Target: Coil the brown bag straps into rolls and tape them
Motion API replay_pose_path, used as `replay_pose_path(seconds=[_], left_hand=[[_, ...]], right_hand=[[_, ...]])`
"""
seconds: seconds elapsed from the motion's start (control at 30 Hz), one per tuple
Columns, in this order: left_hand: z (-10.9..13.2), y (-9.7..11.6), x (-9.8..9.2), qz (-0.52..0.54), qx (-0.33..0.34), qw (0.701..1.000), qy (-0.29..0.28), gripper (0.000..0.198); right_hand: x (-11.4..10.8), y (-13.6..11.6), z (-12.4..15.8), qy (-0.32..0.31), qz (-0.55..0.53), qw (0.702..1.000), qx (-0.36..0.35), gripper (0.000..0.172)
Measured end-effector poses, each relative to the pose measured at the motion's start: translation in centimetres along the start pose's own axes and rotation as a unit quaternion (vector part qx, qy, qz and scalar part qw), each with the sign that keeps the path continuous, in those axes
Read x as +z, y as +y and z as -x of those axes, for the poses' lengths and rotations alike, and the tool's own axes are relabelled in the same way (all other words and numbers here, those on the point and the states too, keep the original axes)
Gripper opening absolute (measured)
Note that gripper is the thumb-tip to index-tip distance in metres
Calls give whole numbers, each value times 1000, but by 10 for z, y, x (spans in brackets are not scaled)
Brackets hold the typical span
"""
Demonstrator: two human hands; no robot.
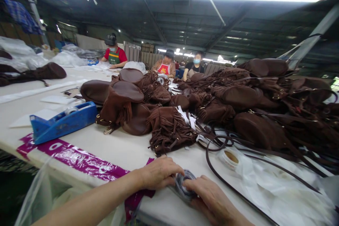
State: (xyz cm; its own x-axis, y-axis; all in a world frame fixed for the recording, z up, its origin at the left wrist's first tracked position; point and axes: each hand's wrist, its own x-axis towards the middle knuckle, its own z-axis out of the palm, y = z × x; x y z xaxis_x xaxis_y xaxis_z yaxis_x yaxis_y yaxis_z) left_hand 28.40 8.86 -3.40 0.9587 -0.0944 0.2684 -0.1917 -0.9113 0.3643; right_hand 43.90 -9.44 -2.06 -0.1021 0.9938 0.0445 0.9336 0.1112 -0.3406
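Note:
At the table's front edge, a small bluish-grey coil [186,180], wound in loops, is held between my two hands. What it is made of I cannot make out. My left hand [162,172] grips its left side, fingers curled against it. From the right, my right hand [212,196] pinches it with thumb and fingers, and some fingertips are hidden behind it. Just beyond my hands lies a dark brown fringed bag [172,129] with white tags beside it. A purple printed strip [87,160] runs along the edge by my left forearm.
A blue tape dispenser [63,122] stands at left. Brown bags [238,95] are heaped across the table's middle and right. A tape roll [230,159], a dark strap [212,162] and clear plastic [286,183] lie at right. Several co-workers [115,58] are across the table.

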Motion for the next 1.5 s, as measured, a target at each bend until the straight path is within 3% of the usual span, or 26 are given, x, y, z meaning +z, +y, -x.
replay_pose_path(seconds=[0.1,0.2,0.3,0.37,0.43,0.5,0.6,0.67,0.8,0.93,1.0,1.1,1.27,1.4,1.43,1.5], left_hand=[[-6,4,2,-68,23,997,-32,32],[-11,11,3,-127,33,990,-52,23],[-10,13,7,-119,24,992,-38,21],[-5,11,8,-67,9,998,-13,20],[2,4,6,2,-4,1000,16,20],[9,-5,4,58,-17,998,35,18],[16,-16,1,98,-44,993,40,17],[16,-20,1,104,-49,993,37,19],[11,-19,0,62,-39,996,47,20],[11,-10,-1,-33,-74,994,70,15],[14,-6,0,-61,-98,990,77,11],[19,-2,2,-53,-118,987,98,12],[26,3,-2,2,-95,986,136,27],[38,20,-11,55,-212,943,252,9],[42,27,-10,102,-255,923,269,12],[50,39,-1,246,-331,876,251,29]], right_hand=[[-4,-9,-2,-37,37,998,44,21],[-1,-24,-8,-28,45,989,137,30],[10,-38,-20,-1,40,972,231,35],[20,-41,-26,17,37,966,257,40],[29,-36,-27,38,36,972,231,54],[34,-27,-23,50,37,985,162,66],[33,-12,-16,40,40,998,36,68],[29,-8,-13,29,39,999,2,68],[24,-18,-17,35,27,992,118,58],[26,-40,-28,47,68,975,207,19],[28,-46,-32,51,85,970,220,9],[24,-44,-34,40,70,982,171,10],[5,-28,-34,48,-25,997,49,8],[-7,-27,-36,80,-213,971,79,5],[-7,-30,-37,81,-265,956,95,7],[-4,-36,-40,75,-344,928,122,10]])
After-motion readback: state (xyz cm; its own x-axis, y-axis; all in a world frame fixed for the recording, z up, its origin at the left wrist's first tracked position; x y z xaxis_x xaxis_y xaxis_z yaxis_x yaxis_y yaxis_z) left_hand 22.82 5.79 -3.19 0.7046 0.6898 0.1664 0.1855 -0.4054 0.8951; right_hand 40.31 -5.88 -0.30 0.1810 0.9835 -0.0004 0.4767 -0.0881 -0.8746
